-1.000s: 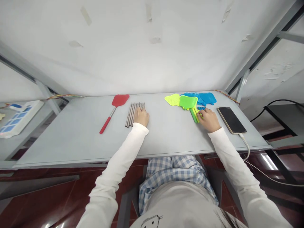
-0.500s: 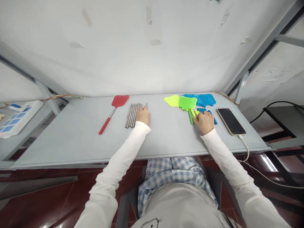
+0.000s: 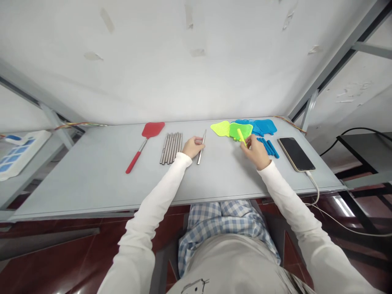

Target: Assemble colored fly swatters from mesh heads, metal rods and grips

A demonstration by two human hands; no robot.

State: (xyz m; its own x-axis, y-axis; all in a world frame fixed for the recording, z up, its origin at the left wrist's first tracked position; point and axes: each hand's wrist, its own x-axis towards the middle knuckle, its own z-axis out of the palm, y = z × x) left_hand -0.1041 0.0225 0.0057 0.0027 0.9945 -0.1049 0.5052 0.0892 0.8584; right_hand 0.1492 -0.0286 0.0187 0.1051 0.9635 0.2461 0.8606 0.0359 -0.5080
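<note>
My left hand [image 3: 192, 148] pinches a slim metal rod [image 3: 200, 154], held slanting just right of a row of several similar metal rods [image 3: 170, 149]. My right hand [image 3: 256, 153] is closed on a yellow handle grip [image 3: 241, 135], its end tilted up over the green fly swatter head [image 3: 235, 130]. Beside that lie a yellow swatter head [image 3: 220, 128] and overlapping blue swatter heads [image 3: 266, 127]. Several blue handle grips [image 3: 270, 148] rest just right of my right hand. Whatever lies under that hand is hidden.
A fully assembled red fly swatter [image 3: 133, 162] lies on the left of the grey table [image 3: 92, 175]. A phone [image 3: 296, 154] with a white cable [image 3: 312, 181] lies at the right. Behind the table stands a white wall [image 3: 196, 90].
My left hand has drawn one metal rod rightward, away from the row. My right hand has lifted a yellow handle grip and moved slightly left, uncovering the blue grips.
</note>
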